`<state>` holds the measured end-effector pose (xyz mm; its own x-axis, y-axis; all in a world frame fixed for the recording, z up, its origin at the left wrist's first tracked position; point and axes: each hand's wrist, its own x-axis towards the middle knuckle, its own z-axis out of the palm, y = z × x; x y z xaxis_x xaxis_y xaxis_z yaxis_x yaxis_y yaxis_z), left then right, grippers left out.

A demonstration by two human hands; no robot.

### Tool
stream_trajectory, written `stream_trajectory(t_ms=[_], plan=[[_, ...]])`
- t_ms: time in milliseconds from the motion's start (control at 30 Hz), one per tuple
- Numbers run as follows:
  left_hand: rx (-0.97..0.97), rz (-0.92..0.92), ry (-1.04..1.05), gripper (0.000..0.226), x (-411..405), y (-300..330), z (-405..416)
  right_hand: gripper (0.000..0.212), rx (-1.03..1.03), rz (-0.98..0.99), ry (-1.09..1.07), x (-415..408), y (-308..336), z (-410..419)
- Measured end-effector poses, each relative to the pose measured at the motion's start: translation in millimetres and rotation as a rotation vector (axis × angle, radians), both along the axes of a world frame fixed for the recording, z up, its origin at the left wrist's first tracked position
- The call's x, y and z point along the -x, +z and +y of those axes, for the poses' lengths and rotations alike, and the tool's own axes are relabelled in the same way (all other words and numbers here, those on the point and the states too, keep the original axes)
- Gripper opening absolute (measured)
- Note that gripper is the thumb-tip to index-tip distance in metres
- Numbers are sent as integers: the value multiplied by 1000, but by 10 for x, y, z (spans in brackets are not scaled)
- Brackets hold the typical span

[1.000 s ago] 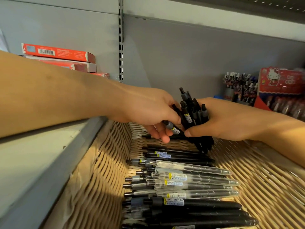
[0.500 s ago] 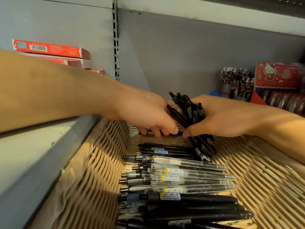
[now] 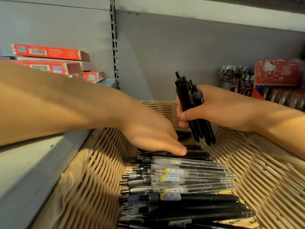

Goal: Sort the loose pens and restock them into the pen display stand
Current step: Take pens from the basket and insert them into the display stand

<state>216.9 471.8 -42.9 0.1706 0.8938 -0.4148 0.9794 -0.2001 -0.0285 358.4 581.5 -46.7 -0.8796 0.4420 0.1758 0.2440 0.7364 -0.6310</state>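
With the right hand (image 3: 219, 109) clamped on a black pen bundle (image 3: 191, 106) and the left hand (image 3: 151, 134) spread flat on the basket's (image 3: 92, 171) far pens, slippage from the loosely gripped, fanned bundle is judged likely.

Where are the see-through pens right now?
In the head view, the clear pens lie sideways in the middle of the wicker basket, between black pens behind and in front, just below the left hand.

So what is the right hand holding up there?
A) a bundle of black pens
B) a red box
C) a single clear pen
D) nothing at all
A: the right hand is closed around a bundle of black pens, held roughly upright above the basket, while the left hand reaches down to the pens lying in it.
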Motion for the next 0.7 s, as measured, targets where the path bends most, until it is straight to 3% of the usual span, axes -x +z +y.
stream_trajectory(t_ms=[200, 300, 400, 500, 600, 700], plan=[[-125, 131, 65, 12, 128, -20, 61, 20, -146, -243, 60, 32, -60, 5], [-125, 158, 100, 23, 138, -27, 74, 28, -151, -259, 45, 28, -73, 30], [-284, 0, 205, 17, 152, 22, 97, 33, -185, -243, 21, 4, -64, 48], [-495, -311, 289, 18, 171, 83, 119, 17, -188, -217, 24, 0, -61, 47], [-507, -614, 314, 35, 189, 63, 138, 7, -172, -181, 48, 1, -44, 8], [-460, -707, 305, 45, 217, 70, 131, 13, -129, -141, 46, -6, -38, 2]])
